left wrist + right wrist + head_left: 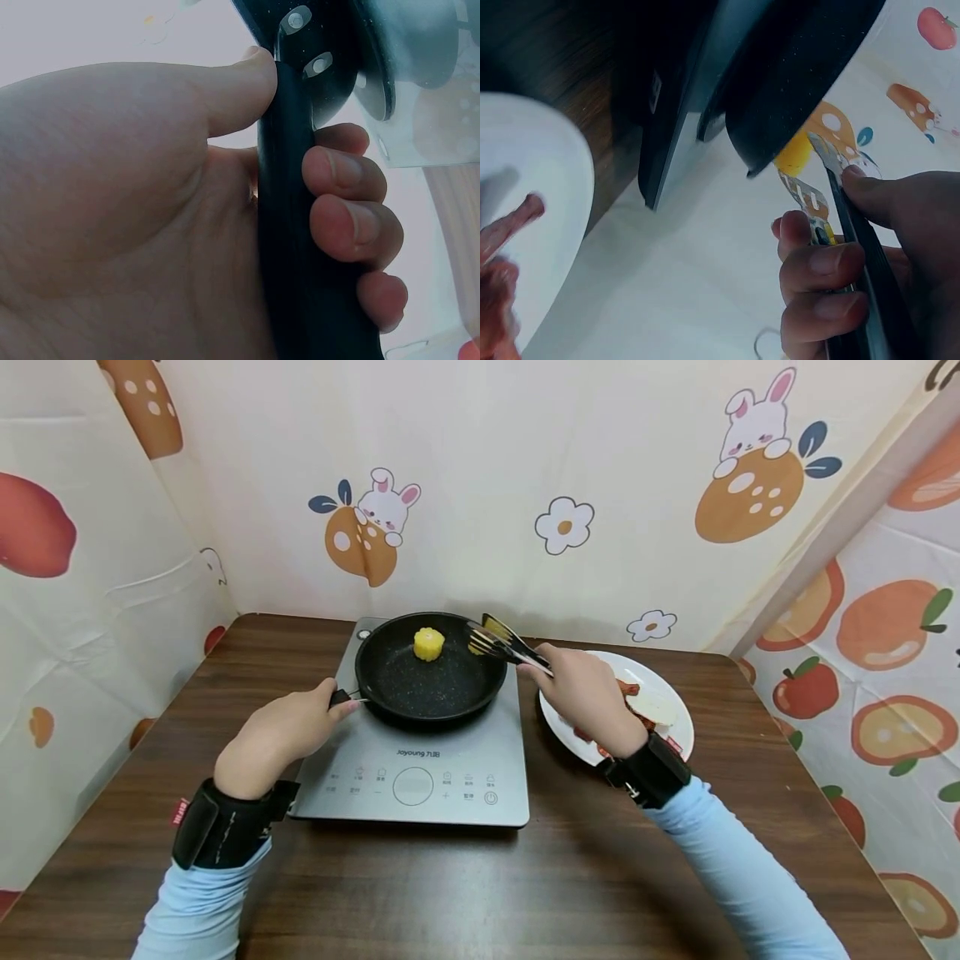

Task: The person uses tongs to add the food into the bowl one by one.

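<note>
My left hand grips the black handle of a frying pan, thumb on one side and fingers curled round the other. A pair of metal tongs with slotted heads is held in my right hand, over the pan's right side. One yellow corn piece stands in the back half of the pan. Another corn piece is at the tips of the tongs, partly hidden by them; the right wrist view shows its yellow side beyond the pan's rim. Whether the tips pinch it, I cannot tell.
Under the pan is a silver induction cooker on the brown wooden table. To its right stands a white plate with reddish meat strips and a pale flat piece, partly behind my right forearm. A printed cloth hangs behind the table.
</note>
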Demonstrator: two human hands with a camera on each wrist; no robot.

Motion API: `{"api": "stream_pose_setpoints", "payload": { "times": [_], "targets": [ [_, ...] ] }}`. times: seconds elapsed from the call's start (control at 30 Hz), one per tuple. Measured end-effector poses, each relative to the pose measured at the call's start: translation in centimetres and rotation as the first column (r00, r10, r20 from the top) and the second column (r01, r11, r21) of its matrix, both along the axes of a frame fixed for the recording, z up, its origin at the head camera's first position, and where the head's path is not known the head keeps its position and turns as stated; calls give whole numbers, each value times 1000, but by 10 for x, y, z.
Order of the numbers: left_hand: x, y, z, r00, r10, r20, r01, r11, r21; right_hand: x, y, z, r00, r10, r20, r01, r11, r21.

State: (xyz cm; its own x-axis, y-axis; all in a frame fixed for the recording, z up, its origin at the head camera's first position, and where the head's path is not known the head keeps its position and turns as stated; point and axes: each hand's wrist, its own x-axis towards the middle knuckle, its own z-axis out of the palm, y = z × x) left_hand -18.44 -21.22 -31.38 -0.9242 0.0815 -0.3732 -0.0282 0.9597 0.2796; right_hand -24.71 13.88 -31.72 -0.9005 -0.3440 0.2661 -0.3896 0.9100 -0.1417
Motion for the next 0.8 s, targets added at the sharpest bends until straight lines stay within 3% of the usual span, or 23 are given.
{"api": "stream_pose_setpoints", "payload": {
  "times": [0.37, 0.8],
  "targets": [
    [0, 0, -1, 1000, 2, -9, -2, 1000, 3, -23, -31, -8, 999, 14, 37, -17, 997, 71],
    [0, -2, -3, 1000, 1, -14, -1, 1000, 2, -29, -40, -14, 999, -7, 36, 4, 997, 80]
  ]
}}
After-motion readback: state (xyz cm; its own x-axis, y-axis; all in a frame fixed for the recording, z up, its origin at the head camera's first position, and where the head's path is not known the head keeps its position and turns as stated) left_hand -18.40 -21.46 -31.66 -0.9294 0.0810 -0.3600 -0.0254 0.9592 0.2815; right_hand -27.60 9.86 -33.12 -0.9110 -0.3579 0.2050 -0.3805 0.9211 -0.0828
